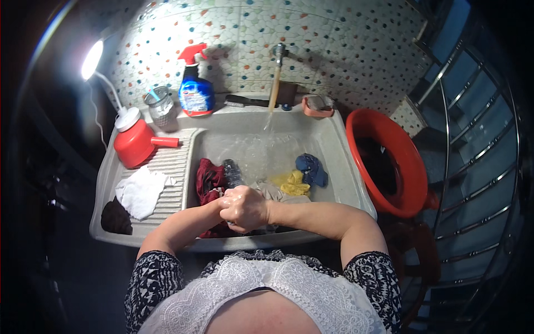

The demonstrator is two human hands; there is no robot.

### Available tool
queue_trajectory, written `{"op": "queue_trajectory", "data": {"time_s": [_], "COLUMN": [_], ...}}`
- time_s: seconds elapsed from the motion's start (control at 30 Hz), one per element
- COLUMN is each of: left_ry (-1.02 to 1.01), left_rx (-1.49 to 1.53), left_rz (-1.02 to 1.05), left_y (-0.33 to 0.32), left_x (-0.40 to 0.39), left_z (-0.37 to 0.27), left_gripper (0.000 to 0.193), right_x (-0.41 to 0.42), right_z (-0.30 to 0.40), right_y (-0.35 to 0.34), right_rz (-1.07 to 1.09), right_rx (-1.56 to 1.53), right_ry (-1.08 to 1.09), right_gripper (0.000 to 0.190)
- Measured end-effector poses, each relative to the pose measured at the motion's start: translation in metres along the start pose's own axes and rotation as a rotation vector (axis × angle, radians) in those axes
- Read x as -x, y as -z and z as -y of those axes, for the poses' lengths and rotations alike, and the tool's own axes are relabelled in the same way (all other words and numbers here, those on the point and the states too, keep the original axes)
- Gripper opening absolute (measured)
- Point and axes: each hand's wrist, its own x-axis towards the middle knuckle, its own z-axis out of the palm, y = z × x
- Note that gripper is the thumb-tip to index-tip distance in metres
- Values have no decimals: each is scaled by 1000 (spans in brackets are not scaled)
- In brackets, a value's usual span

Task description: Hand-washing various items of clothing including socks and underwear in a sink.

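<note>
My right hand (249,211) is clenched, wet, and lies over my left hand (224,203) above the front of the grey laundry sink (350,167). The left hand is mostly hidden behind it. A small pale bit shows under the fingers, but whatever they grip is covered. Close by on the left, dark red cloth (208,177) lies in the water beside a dark grey piece of cloth (232,173). Beige cloth (271,193) is partly behind my right wrist. Farther right are a yellow cloth (295,183) and a blue cloth (311,169).
Water runs from the wall tap (280,56). On the left ribbed washboard (175,183) are a red dipper (134,144), white cloth (142,192) and dark cloth (116,217). A spray bottle (196,89), glass jar (160,108), brush (248,101) and soap dish (318,109) line the back. Right stands a red basin (411,167).
</note>
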Motion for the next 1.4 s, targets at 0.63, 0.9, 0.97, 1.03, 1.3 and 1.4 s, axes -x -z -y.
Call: {"op": "queue_trajectory", "data": {"time_s": [0.63,0.9,0.97,1.03,1.3,1.4], "left_ry": [450,277,314,311,310,312], "left_rx": [194,54,76,174,285,263], "left_rz": [348,53,-45,-155,-244,-234], "left_y": [-64,-19,-8,9,23,24], "left_x": [-34,-47,-55,-55,-53,-54], "left_z": [-60,-66,-55,-45,-29,-27], "left_gripper": [56,31,25,23,22,21], "right_x": [70,147,209,225,189,192], "right_z": [-77,-56,-63,-63,-99,-127], "right_y": [49,247,282,295,215,152], "right_rz": [-830,-1548,-1211,-942,-423,16], "right_rx": [-164,101,851,1114,481,42], "right_ry": [-1151,-1030,-1061,-1040,-1083,-1186], "right_gripper": [20,21,23,25,15,19]}}
